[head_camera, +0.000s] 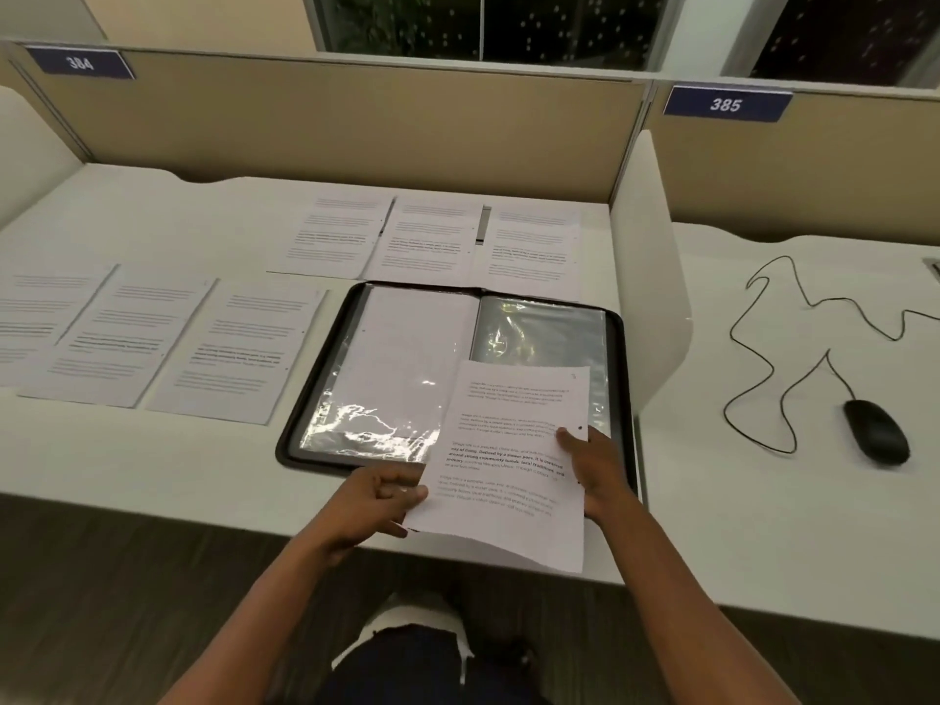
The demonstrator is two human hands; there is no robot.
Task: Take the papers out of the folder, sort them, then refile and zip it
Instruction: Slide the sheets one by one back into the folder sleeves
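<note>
Both hands (386, 493) (597, 468) hold one sheet (508, 465); six papers (234, 348) lie spread.

Leftmost printed sheet (30, 318) cut off by the left edge, text on every page too blurred to read, held sheet (508, 465) hiding the folder (618, 358) near right corner (zip unseen), mouse cable (814, 318) running off right edge

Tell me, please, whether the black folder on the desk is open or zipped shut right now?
Open: the folder lies flat, both sleeve pages exposed, while the left hand and right hand hold a sheet over it.
</note>
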